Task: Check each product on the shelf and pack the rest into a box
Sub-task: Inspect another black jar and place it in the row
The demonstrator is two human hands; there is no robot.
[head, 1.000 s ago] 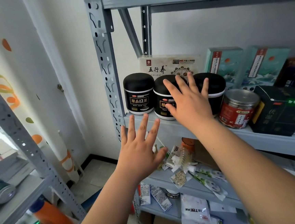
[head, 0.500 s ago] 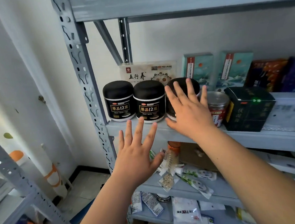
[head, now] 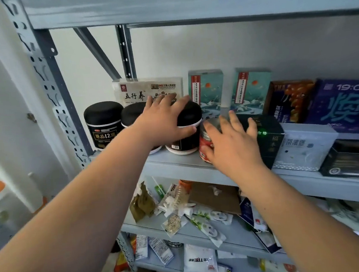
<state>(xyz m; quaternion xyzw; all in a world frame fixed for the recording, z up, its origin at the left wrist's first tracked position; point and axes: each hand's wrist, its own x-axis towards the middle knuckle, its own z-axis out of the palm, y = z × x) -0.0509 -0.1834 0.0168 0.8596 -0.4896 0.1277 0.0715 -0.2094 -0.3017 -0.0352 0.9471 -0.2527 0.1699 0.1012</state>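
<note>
Head view: left hand (head: 164, 124) lies on the rightmost black jar (head: 188, 142) on the shelf (head: 183, 167), fingers spread over the lid, thumb on its front. Right hand (head: 233, 146), blurred, fingers apart and straight, covers the red can (head: 202, 140) just beside that jar. Dark green box (head: 272, 140) is behind the hand.

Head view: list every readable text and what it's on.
"原品12黑": label on the leftmost black jar.
"五行养": white box behind the jars.
"19:00": purple box; I can't read the big character below it with confidence.
"茶清": start of the print on the pale box; the rest is blurred.
Teal boxes, dark green box, white pouch on a lower shelf: too small or blurred to read.
</note>
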